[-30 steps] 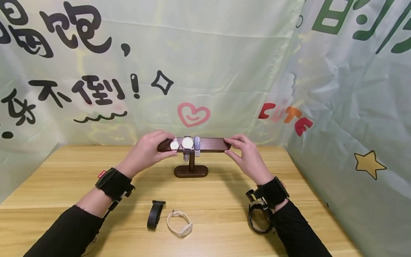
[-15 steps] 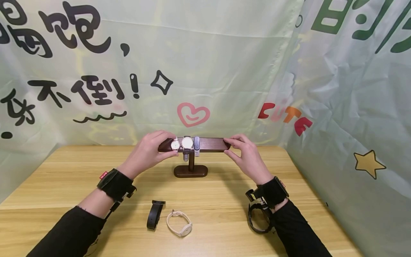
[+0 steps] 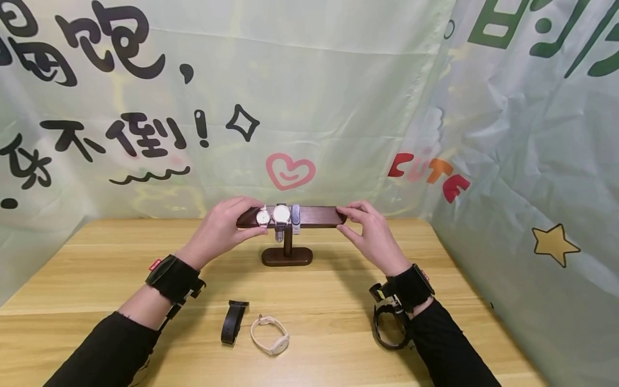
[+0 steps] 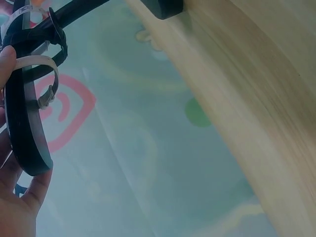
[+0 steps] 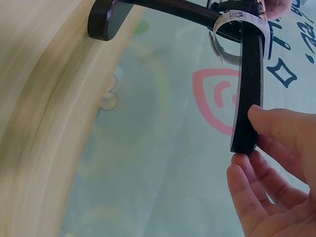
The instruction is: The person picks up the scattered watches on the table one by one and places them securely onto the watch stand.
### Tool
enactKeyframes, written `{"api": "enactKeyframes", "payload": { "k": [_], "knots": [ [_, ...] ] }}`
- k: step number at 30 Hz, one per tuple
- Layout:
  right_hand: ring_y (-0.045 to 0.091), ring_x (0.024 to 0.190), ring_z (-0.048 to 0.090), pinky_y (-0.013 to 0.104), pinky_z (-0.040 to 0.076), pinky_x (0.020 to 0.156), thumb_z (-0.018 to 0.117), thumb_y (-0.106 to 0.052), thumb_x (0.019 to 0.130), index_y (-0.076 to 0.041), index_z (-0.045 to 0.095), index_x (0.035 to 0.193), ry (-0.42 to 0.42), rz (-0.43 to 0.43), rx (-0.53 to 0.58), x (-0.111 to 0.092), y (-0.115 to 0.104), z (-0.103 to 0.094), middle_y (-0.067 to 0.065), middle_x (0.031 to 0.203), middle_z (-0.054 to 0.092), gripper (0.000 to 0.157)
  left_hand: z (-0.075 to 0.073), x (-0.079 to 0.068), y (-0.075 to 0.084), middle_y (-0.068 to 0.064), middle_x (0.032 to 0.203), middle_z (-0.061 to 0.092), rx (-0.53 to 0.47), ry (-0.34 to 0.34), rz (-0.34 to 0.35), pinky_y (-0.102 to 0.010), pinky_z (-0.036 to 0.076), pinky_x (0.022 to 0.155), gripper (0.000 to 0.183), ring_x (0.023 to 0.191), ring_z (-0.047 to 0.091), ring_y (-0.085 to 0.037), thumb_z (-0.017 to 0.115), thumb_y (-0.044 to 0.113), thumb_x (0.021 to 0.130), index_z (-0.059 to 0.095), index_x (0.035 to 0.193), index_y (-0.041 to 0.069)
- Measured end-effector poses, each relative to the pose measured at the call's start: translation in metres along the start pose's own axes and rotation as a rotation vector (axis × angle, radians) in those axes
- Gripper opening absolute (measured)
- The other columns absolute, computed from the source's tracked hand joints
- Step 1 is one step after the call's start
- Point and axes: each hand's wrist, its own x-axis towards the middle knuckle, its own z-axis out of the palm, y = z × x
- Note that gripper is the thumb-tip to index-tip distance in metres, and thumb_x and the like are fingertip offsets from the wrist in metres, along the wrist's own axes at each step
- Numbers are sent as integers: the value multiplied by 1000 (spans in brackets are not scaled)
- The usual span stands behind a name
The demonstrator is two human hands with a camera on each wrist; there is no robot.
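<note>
A dark wooden T-shaped watch stand (image 3: 321, 216) is upright near the table's back edge. Its bar carries a small white-strapped watch (image 3: 263, 217), a larger round-faced watch (image 3: 281, 214) and a pale smart band (image 3: 296, 216). My left hand (image 3: 220, 231) grips the bar's left end, fingertips above and thumb below, right beside the white-strapped watch. In the left wrist view its thumb (image 4: 6, 61) lies against that watch's pale strap (image 4: 37, 60). At the other end, my right hand (image 3: 374, 236) pinches the bar between thumb and fingers; in the right wrist view several fingertips are under the tip.
Nearer on the wooden table (image 3: 329, 344) lie a black-strapped watch (image 3: 234, 322) and a cream watch (image 3: 271, 336). A black looped strap (image 3: 389, 330) is by the right forearm, partly hidden. A printed cloth (image 3: 338, 107) hangs behind the table and along its right side.
</note>
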Motion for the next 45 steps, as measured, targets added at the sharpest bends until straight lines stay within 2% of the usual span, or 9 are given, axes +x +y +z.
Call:
{"api": "enactKeyframes", "payload": {
  "k": [9, 16, 24, 31, 33, 36, 40, 45],
  "knots": [
    [35, 117, 68, 48, 60, 104, 78, -15, 100, -5, 72, 138, -6, 22, 8, 1, -4, -2, 13, 129, 65, 40, -2, -3, -1, -10, 126, 76, -16, -10, -23, -44, 64, 85, 56, 107, 73, -26, 94, 29, 85, 71, 133, 11],
    [34, 116, 67, 49, 60, 103, 79, -14, 99, -4, 73, 136, 5, 18, 7, 1, -4, -1, 14, 127, 66, 39, -8, -8, 1, -9, 128, 75, -7, -12, -43, -44, 64, 88, 58, 110, 72, -25, 93, 29, 85, 70, 136, 12],
    [33, 118, 65, 49, 58, 101, 79, -15, 99, -6, 73, 137, -5, 14, -2, 0, -6, -2, 14, 129, 66, 39, -22, -17, 17, -9, 137, 72, -5, 4, 21, -46, 60, 105, 61, 126, 69, -28, 95, 24, 84, 69, 137, 8],
    [33, 120, 64, 48, 54, 97, 80, -18, 99, -6, 73, 137, -11, 19, -21, -1, -10, -4, 14, 130, 66, 40, -33, -24, 37, -8, 129, 76, -34, -20, 73, -46, 64, 98, 55, 118, 74, -27, 95, 19, 83, 72, 131, 6],
    [33, 120, 64, 47, 54, 97, 79, -19, 100, -7, 72, 138, -14, 19, -21, -1, -11, -5, 13, 130, 66, 41, -37, -25, 46, -6, 128, 77, -49, -63, 89, -43, 65, 96, 53, 117, 74, -25, 94, 19, 83, 73, 130, 7],
    [32, 120, 65, 45, 54, 94, 80, -21, 100, -7, 71, 139, -18, 8, -25, -2, -15, -7, 13, 130, 67, 43, -43, -26, 63, -2, 125, 78, -83, -167, 117, -38, 65, 93, 49, 113, 75, -21, 93, 21, 85, 74, 129, 11],
    [30, 117, 67, 43, 54, 89, 80, -23, 99, -8, 71, 140, -26, -10, -30, -3, -24, -13, 12, 130, 68, 44, -45, -27, 86, 1, 124, 77, -123, -338, 143, -37, 64, 97, 47, 113, 74, -17, 92, 27, 86, 74, 129, 15],
    [27, 114, 67, 42, 54, 89, 81, -24, 98, -10, 71, 141, -72, -27, -37, -6, -38, -21, 10, 130, 68, 46, -38, -31, 106, 4, 130, 74, -146, -573, 107, -37, 61, 105, 48, 120, 71, -16, 90, 23, 89, 72, 132, 17]
  ]
}}
